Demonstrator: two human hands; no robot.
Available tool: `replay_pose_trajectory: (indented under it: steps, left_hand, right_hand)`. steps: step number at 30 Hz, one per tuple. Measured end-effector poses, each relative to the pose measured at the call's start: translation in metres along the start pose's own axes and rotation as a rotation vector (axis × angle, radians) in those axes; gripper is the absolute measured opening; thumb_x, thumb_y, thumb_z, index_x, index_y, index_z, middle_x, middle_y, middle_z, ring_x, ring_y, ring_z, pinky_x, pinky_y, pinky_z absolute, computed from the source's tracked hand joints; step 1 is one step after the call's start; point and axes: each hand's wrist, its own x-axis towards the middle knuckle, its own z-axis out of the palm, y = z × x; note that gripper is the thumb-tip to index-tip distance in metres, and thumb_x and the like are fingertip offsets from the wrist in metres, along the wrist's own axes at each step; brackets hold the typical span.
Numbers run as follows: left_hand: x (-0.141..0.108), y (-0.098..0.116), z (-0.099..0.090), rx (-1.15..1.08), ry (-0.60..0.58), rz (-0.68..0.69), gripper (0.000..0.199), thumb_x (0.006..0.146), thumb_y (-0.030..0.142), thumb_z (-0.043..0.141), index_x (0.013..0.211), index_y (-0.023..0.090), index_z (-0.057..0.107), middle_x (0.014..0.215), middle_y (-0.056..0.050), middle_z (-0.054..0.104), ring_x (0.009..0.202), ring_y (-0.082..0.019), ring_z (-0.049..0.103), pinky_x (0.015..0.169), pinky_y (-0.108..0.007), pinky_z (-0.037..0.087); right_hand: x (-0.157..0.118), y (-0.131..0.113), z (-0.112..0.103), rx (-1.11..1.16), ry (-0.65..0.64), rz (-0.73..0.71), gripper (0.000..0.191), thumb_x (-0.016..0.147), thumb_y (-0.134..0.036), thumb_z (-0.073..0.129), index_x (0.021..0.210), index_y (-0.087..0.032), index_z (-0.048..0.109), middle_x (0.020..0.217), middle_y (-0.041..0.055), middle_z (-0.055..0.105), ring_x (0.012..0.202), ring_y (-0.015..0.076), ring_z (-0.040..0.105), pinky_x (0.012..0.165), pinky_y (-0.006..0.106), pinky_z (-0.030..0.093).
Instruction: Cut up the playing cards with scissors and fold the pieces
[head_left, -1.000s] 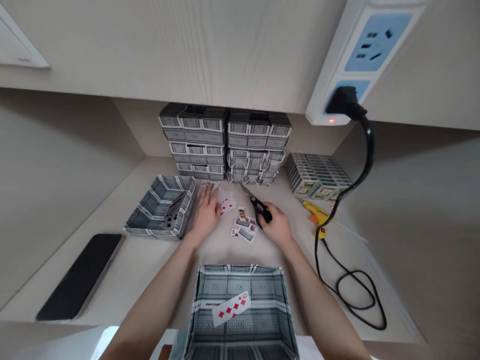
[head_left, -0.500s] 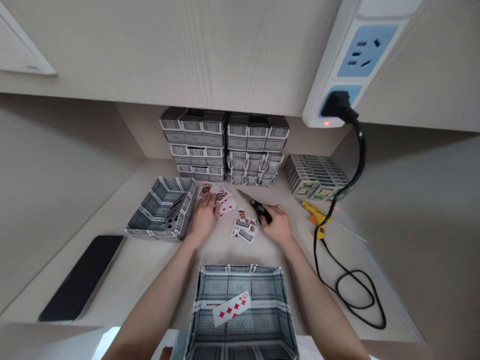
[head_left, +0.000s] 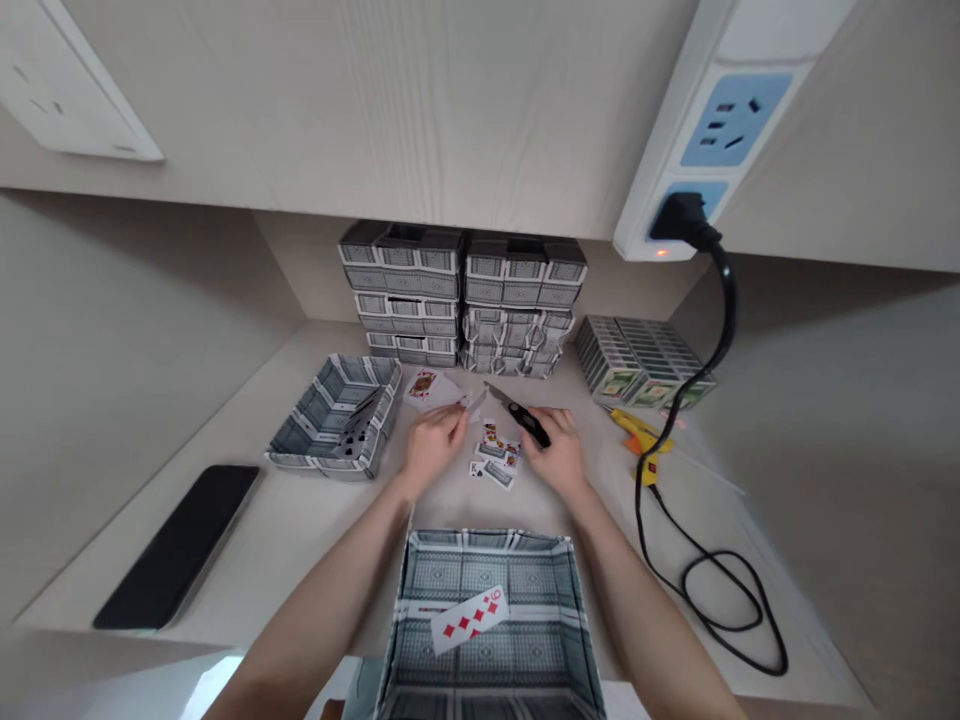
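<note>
My left hand [head_left: 435, 445] pinches a playing card [head_left: 477, 402], seen nearly edge-on, above the desk. My right hand [head_left: 555, 450] is closed round the black handle of a pair of scissors [head_left: 528, 421], whose blades point up and left, close to the held card. Loose cards [head_left: 425, 387] lie just behind my left hand. Several small cut card pieces [head_left: 496, 452] lie between my hands. Nearest to me stands an open box made of cards [head_left: 487, 575], with a cut diamond card [head_left: 470, 620] inside it.
Another open card box [head_left: 304, 415] stands at the left, beside a black phone [head_left: 180, 545]. Stacked card boxes [head_left: 461, 290] line the back. At the right are card packs [head_left: 637, 358], a yellow glue gun [head_left: 637, 440] and its black cable [head_left: 727, 350].
My left hand has lifted a card off the loose cards and moved right, toward the scissors. My right hand still holds the scissors. The whole view has shifted slightly.
</note>
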Motion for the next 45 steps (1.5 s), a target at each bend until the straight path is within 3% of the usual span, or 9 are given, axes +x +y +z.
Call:
replay_pose_trajectory:
  steps: [6, 9, 13, 18, 22, 25, 28, 38, 45]
  left_hand:
    - [-0.007, 0.018, 0.012, -0.268, -0.204, 0.125, 0.030, 0.086, 0.033, 0.041, 0.076, 0.018, 0.066, 0.074, -0.004, 0.066, 0.070, -0.013, 0.059, 0.068, -0.023, 0.045]
    - [-0.009, 0.020, 0.012, -0.302, -0.264, 0.112, 0.033, 0.086, 0.036, 0.041, 0.072, 0.017, 0.065, 0.066, -0.003, 0.063, 0.064, -0.012, 0.056, 0.063, -0.022, 0.043]
    - [-0.009, 0.025, 0.009, -0.358, -0.275, 0.122, 0.029, 0.083, 0.038, 0.045, 0.079, 0.017, 0.065, 0.074, -0.004, 0.064, 0.069, -0.014, 0.057, 0.066, -0.024, 0.043]
    - [-0.011, 0.031, 0.003, -0.361, -0.208, 0.018, 0.027, 0.075, 0.043, 0.055, 0.085, 0.018, 0.059, 0.077, -0.003, 0.063, 0.069, -0.014, 0.056, 0.065, -0.025, 0.043]
    - [-0.011, 0.032, 0.001, -0.375, -0.146, -0.073, 0.046, 0.065, 0.048, 0.064, 0.097, 0.018, 0.049, 0.077, -0.001, 0.057, 0.065, -0.012, 0.053, 0.061, -0.024, 0.042]
    - [-0.009, 0.032, 0.002, -0.331, -0.116, -0.091, 0.051, 0.065, 0.048, 0.063, 0.101, 0.018, 0.046, 0.083, -0.002, 0.054, 0.065, -0.012, 0.051, 0.060, -0.025, 0.041]
    - [-0.007, 0.032, 0.004, -0.296, -0.142, -0.062, 0.042, 0.070, 0.045, 0.059, 0.100, 0.018, 0.047, 0.090, -0.004, 0.054, 0.069, -0.013, 0.051, 0.062, -0.026, 0.041]
    - [-0.008, 0.029, 0.006, -0.349, -0.148, -0.019, 0.025, 0.076, 0.031, 0.053, 0.098, 0.019, 0.051, 0.090, -0.003, 0.053, 0.076, -0.013, 0.052, 0.066, -0.026, 0.043]
    - [-0.007, 0.030, 0.007, -0.466, -0.201, -0.088, 0.028, 0.071, 0.025, 0.058, 0.097, 0.018, 0.052, 0.088, -0.004, 0.057, 0.077, -0.015, 0.054, 0.065, -0.026, 0.043]
  right_hand:
    - [-0.003, -0.013, 0.016, 0.166, -0.107, -0.078, 0.068, 0.069, -0.039, 0.063, 0.130, -0.017, 0.039, 0.120, 0.0132, 0.052, 0.110, 0.0279, 0.046, 0.091, 0.043, 0.039]
    - [-0.004, -0.012, 0.016, 0.229, -0.118, -0.083, 0.070, 0.065, -0.036, 0.066, 0.128, -0.018, 0.041, 0.120, 0.0126, 0.052, 0.110, 0.0276, 0.046, 0.092, 0.041, 0.039]
    - [-0.006, -0.015, 0.015, 0.369, -0.115, -0.059, 0.064, 0.061, -0.024, 0.066, 0.122, -0.020, 0.048, 0.116, 0.0105, 0.056, 0.107, 0.0261, 0.050, 0.092, 0.040, 0.040]
    - [-0.008, -0.025, 0.022, 0.808, -0.080, 0.260, 0.056, 0.059, -0.025, 0.070, 0.112, -0.020, 0.052, 0.105, 0.0083, 0.062, 0.093, 0.0226, 0.059, 0.082, 0.037, 0.047]
    - [-0.004, -0.031, 0.022, 1.205, -0.094, 0.513, 0.046, 0.060, -0.028, 0.072, 0.102, -0.021, 0.053, 0.089, 0.0034, 0.067, 0.079, 0.0184, 0.063, 0.075, 0.033, 0.049]
    - [-0.003, -0.034, 0.018, 1.412, -0.144, 0.606, 0.031, 0.066, -0.032, 0.069, 0.091, -0.021, 0.055, 0.080, 0.0019, 0.067, 0.070, 0.0171, 0.063, 0.067, 0.031, 0.049]
    - [-0.003, -0.037, 0.015, 1.558, -0.187, 0.616, 0.023, 0.067, -0.032, 0.069, 0.083, -0.021, 0.056, 0.081, 0.0017, 0.066, 0.074, 0.0171, 0.063, 0.071, 0.032, 0.048]
    - [0.000, -0.041, 0.018, 1.683, -0.139, 0.675, 0.018, 0.070, -0.036, 0.067, 0.081, -0.023, 0.058, 0.083, -0.0018, 0.063, 0.077, 0.0135, 0.058, 0.072, 0.028, 0.048]
    - [-0.001, -0.038, 0.017, 1.557, -0.155, 0.684, 0.023, 0.066, -0.034, 0.070, 0.083, -0.021, 0.062, 0.078, -0.0007, 0.063, 0.068, 0.0129, 0.058, 0.062, 0.027, 0.050]
